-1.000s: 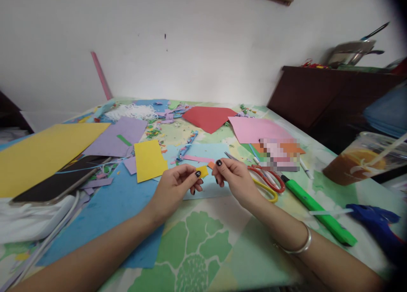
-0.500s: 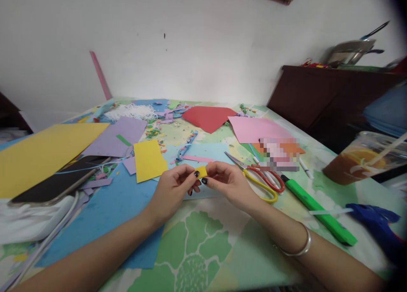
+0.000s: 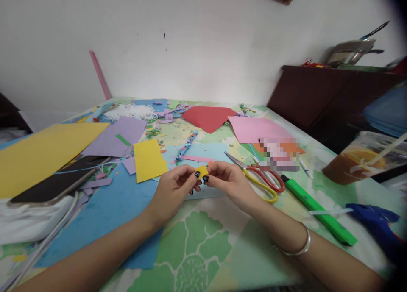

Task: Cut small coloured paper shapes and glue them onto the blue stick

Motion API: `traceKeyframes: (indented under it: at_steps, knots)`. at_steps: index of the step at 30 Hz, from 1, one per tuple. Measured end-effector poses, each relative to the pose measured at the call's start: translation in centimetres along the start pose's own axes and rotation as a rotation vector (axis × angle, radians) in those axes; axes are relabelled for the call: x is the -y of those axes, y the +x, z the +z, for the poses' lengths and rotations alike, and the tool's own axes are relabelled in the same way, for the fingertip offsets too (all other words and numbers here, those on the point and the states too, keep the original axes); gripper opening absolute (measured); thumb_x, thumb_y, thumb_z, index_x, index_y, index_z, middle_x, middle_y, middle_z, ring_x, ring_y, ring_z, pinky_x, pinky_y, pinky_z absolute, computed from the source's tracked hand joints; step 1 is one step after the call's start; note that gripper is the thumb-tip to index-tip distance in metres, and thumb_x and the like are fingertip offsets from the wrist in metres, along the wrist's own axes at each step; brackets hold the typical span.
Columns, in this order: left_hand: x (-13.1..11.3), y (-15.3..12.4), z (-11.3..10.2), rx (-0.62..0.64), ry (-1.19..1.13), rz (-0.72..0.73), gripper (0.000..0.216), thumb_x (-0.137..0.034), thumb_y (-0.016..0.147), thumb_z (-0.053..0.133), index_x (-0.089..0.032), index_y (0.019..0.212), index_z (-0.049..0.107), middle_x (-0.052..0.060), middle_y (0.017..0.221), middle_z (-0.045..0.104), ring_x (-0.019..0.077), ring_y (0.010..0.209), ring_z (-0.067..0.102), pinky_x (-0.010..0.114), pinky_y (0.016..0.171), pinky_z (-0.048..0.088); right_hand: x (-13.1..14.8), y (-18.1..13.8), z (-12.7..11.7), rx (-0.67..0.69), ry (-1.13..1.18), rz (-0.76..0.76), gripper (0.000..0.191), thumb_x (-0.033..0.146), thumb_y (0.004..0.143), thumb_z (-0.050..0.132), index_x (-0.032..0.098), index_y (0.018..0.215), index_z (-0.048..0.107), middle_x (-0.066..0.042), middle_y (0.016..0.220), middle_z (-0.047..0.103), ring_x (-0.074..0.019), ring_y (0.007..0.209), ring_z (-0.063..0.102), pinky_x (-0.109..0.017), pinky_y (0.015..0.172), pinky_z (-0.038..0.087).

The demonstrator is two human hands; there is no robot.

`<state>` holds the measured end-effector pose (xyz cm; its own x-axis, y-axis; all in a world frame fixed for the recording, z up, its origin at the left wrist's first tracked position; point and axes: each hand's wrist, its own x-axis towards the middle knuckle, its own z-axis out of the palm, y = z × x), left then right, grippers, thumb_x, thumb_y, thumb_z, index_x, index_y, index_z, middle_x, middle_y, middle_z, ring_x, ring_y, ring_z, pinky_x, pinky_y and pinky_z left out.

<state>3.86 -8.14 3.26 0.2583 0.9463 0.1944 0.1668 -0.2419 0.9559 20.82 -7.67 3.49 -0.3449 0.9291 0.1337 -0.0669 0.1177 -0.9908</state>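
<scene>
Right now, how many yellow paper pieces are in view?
3: a large sheet at far left, a rectangle mid-table, and a small piece pinched between left hand and right hand. Tiny scraps may be hidden.

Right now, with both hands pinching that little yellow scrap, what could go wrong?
The small yellow piece is pinched only lightly between the left hand and right hand; it could slip and vanish among the paper scraps. The scissors lie bare-bladed beside the right hand; a careless reach might nick a finger. The drink cup at the right could tip onto the table.
</scene>
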Motion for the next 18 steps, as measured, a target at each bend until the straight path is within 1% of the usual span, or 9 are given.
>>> traceKeyframes:
  at_steps: [4, 9, 18]
  knots:
    - [-0.07, -0.11, 0.05, 0.003, -0.011, 0.017, 0.016, -0.028, 0.086, 0.053, -0.017, 0.077, 0.061, -0.002, 0.064, 0.062, 0.0097, 0.058, 0.056, 0.022, 0.056, 0.045, -0.04, 0.0, 0.01, -0.005, 0.04, 0.015, 0.014, 0.026, 0.072, 0.068, 0.017, 0.075, 0.058, 0.0, 0.074, 0.061, -0.0127, 0.07, 0.058, -0.028, 0.071, 0.045]
    - [-0.27, -0.25, 0.15, 0.007, -0.056, 0.021, 0.006, -0.022, 0.079, 0.062, -0.017, 0.077, 0.06, -0.003, 0.066, 0.061, 0.0099, 0.062, 0.059, 0.021, 0.058, 0.045, 0.15, -0.09, 0.08, -0.026, 0.033, 0.039, 0.016, 0.029, 0.071, 0.069, 0.016, 0.076, 0.059, 0.0, 0.072, 0.06, -0.0122, 0.067, 0.055, -0.027, 0.066, 0.044]
    - [-0.29, -0.31, 0.27, 0.015, -0.077, 0.013, 0.004, -0.02, 0.08, 0.06, -0.017, 0.078, 0.061, -0.002, 0.068, 0.062, 0.0097, 0.063, 0.06, 0.021, 0.058, 0.045, 0.21, -0.02, 0.07, -0.031, 0.025, 0.035, 0.017, 0.03, 0.071, 0.069, 0.017, 0.075, 0.059, 0.001, 0.072, 0.059, -0.0111, 0.064, 0.053, -0.025, 0.062, 0.043]
